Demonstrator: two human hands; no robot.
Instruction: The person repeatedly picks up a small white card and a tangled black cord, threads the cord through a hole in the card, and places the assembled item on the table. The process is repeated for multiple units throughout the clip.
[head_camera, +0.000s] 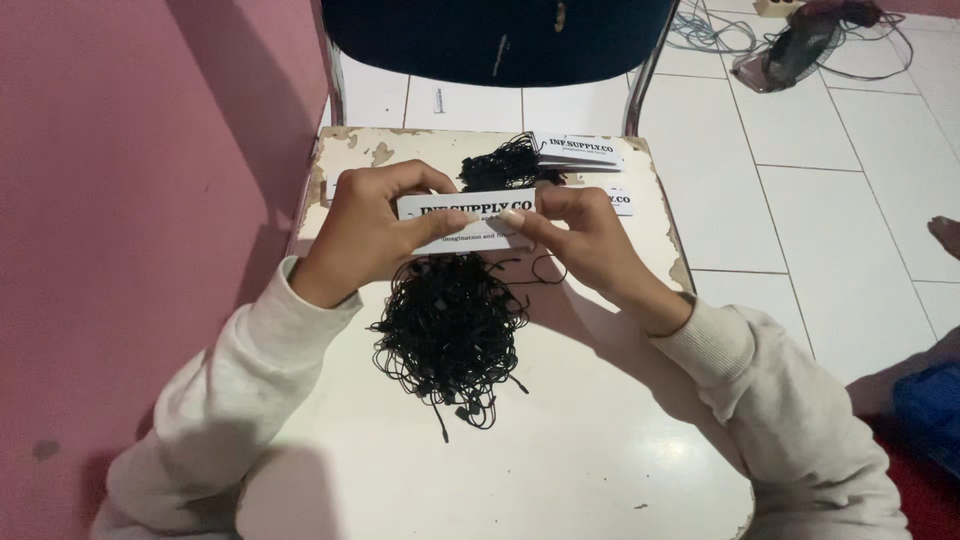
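Sleeves frame your hands at centre frame: left hand (365, 235) and right hand (590, 240) both pinch a white tag (465, 215) above the black cord pile (450, 330). Cords may snag and drag off the table (600, 440).

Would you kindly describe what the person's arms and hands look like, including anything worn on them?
Both arms wear loose, off-white sweatshirt sleeves with ribbed cuffs at the wrists. The left hand and right hand are bare: no gloves, and no rings or watch visible. The fingernails look fairly long and pale.
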